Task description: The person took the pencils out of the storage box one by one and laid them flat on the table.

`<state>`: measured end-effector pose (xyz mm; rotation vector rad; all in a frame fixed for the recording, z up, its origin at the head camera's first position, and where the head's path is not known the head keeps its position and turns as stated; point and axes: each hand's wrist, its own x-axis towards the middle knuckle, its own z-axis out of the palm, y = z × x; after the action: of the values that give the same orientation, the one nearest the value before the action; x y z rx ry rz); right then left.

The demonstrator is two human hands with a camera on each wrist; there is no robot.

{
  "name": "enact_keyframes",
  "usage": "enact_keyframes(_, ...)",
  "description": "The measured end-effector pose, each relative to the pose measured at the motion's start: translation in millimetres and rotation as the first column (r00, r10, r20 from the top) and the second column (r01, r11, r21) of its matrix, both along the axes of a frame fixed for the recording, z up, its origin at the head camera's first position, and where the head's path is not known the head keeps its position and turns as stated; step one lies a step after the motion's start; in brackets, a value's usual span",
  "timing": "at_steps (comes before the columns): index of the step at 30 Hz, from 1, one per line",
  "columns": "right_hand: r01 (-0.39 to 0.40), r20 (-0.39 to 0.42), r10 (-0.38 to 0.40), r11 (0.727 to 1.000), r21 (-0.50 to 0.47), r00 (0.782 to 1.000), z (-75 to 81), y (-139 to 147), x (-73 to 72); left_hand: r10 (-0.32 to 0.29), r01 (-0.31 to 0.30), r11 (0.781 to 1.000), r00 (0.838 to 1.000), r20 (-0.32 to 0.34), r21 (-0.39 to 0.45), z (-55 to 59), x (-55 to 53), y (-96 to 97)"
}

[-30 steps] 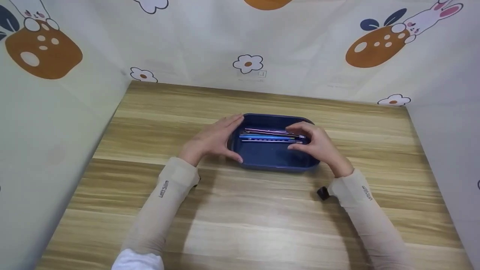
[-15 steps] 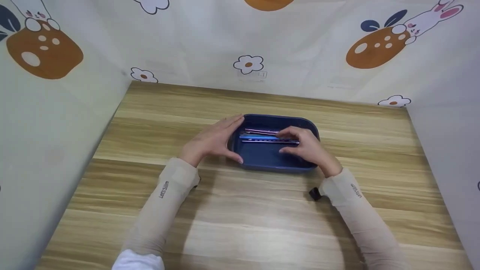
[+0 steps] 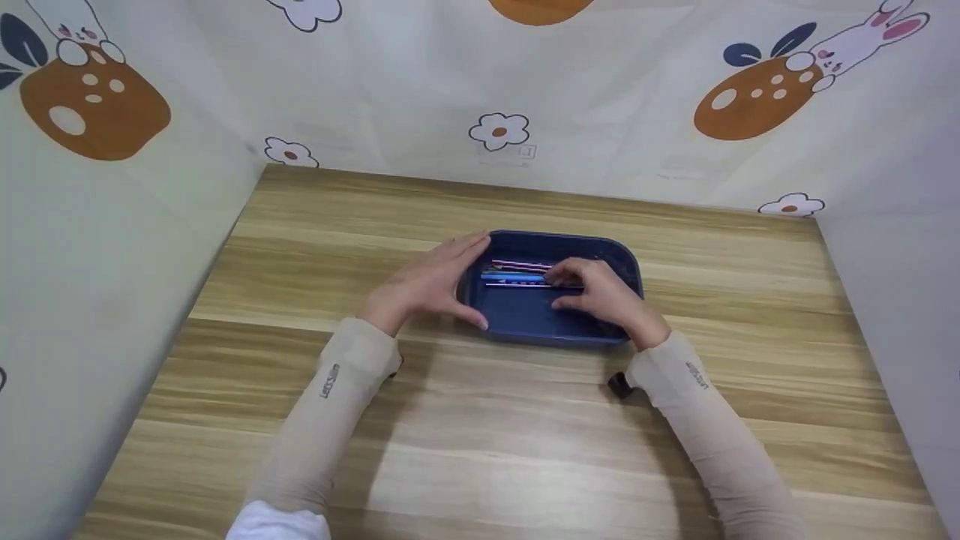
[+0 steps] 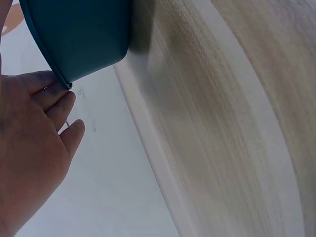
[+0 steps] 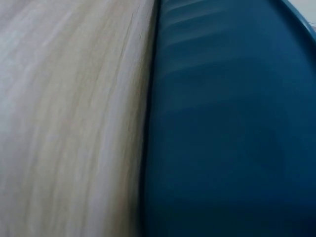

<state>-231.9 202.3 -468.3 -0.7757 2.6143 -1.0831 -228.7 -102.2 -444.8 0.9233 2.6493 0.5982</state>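
A dark blue plastic bin [image 3: 551, 339] stands on the table, with several slim pencils [image 3: 517, 277] in blue and purple lying side by side inside. My left hand [image 3: 427, 289] spans the bin's left end, thumb by the near corner and fingers by the far corner. In the left wrist view, those fingers [image 4: 59, 106] are fairly straight against the bin's rim. My right hand [image 3: 604, 294] is inside the bin over the pencils' right part, thumb apart from the fingers. The right hand covers the pencils' right ends. The right wrist view shows only the bin's outer wall [image 5: 222, 133] and wood.
The wood-grain table [image 3: 480, 450] surrounds the bin. Behind it and at both sides rise pale walls [image 3: 360, 90] printed with oranges, rabbits and flowers. Black wrist cameras, such as the right one [image 3: 620, 385], stick out from the sleeves near the bin's front.
My right hand has moved left along the pencils, covering more of their right part. The pencils, the bin and my left hand stay in place.
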Motion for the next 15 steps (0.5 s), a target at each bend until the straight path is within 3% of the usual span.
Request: enact_keyframes(15, -0.015, 0.03, 0.013, 0.998, 0.068, 0.999, -3.6, -3.9, -2.1, 0.011, -0.011, 1.0, 1.0, 0.002, -0.005, -0.1, 0.3, 0.8)
